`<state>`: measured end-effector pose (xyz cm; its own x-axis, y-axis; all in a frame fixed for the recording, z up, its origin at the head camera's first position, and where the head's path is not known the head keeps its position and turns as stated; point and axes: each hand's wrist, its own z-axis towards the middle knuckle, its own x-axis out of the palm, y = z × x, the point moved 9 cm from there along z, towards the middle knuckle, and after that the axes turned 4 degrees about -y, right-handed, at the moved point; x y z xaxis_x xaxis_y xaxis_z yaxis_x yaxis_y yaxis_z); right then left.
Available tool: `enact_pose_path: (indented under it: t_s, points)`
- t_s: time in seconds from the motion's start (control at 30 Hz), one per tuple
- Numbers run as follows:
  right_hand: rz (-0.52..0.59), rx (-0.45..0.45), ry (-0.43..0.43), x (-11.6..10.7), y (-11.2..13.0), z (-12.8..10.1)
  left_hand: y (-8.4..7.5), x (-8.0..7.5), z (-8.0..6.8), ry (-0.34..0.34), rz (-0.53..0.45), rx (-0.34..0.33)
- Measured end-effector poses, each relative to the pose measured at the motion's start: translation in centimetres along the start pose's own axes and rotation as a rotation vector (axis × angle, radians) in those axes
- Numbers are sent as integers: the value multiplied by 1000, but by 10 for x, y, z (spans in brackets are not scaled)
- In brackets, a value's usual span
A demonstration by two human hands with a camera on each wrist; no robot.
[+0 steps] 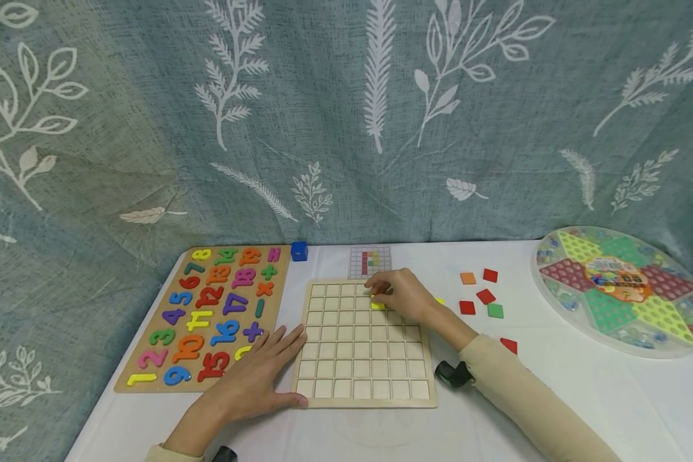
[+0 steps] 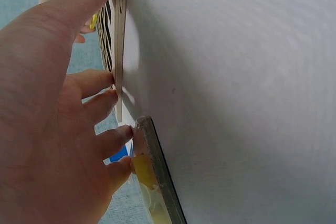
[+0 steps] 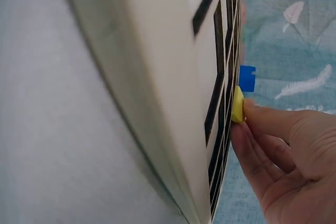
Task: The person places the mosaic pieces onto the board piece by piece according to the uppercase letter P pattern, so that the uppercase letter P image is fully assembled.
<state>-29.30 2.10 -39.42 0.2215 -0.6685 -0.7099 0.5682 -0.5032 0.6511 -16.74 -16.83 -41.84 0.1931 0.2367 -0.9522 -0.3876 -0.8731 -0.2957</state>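
My right hand pinches a small yellow square tile over the back rows of a wooden grid board. In the right wrist view, thumb and fingers hold that tile right at the board's surface; whether it sits in a cell I cannot tell. Spread fingers of my left hand touch the board's left edge, with the thumb at its front left corner. Behind the board lies a pattern card showing coloured squares on a grid. Part of another yellow piece shows beyond the right wrist.
Loose red, orange and green tiles lie right of the board. A number puzzle board is close on the left, partly under the left hand. A blue cube stands behind; a round star-patterned game board lies far right.
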Motion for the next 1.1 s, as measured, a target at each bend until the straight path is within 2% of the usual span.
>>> enact_pose_path:
  t_s: [0.6, 0.73, 0.97, 1.1]
  points:
    - [33, 50, 51, 1, -2, 1, 3, 1, -1, 25, -15, -20]
    - [18, 50, 36, -10, -1, 2, 2, 1, -2, 25, -22, -11]
    - [-2, 75, 15, -36, -7, 2, 4, 3, -3, 58, -48, -58]
    - [-7, 85, -11, -54, -13, 0, 4, 3, -3, 59, -47, -62]
